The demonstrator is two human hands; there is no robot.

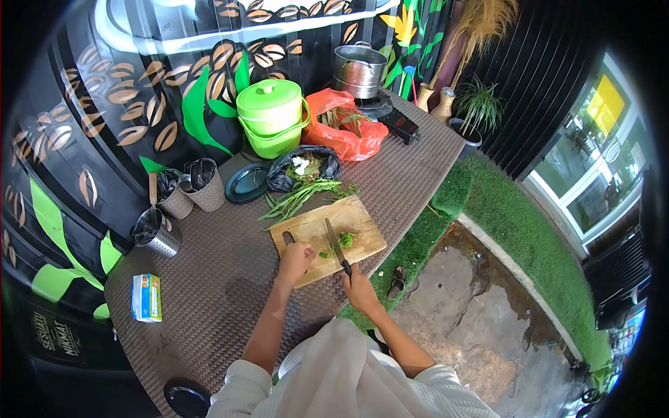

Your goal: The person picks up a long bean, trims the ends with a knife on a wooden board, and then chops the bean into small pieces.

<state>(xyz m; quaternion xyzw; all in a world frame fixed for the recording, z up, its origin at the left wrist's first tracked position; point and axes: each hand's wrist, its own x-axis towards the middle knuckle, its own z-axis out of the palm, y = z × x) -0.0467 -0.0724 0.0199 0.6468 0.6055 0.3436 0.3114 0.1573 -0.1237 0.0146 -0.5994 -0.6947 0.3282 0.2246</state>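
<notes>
My right hand (pixel 359 284) is wrapped round the black handle of a kitchen knife (pixel 334 240), whose blade points away from me over the wooden cutting board (pixel 366 221). My left hand (pixel 298 259) rests at the board's left part, fingers curled together; whatever they may hold is hidden. Beside the blade, on its right, lies a small heap of chopped greens (pixel 347 240). A few cut green bits (pixel 323 254) sit between the blade and my left hand. Long green leafy stalks (pixel 300 202) lie just beyond the board.
Behind the stalks are a black plastic bag (pixel 280 175), a dark oval plate (pixel 247 183), a green lidded bucket (pixel 270 115) and a red bag (pixel 341 143). A steel pot (pixel 359 70) stands on a portable stove (pixel 397 122). Utensil holders (pixel 207 188) and a small packet (pixel 146 298) are leftward.
</notes>
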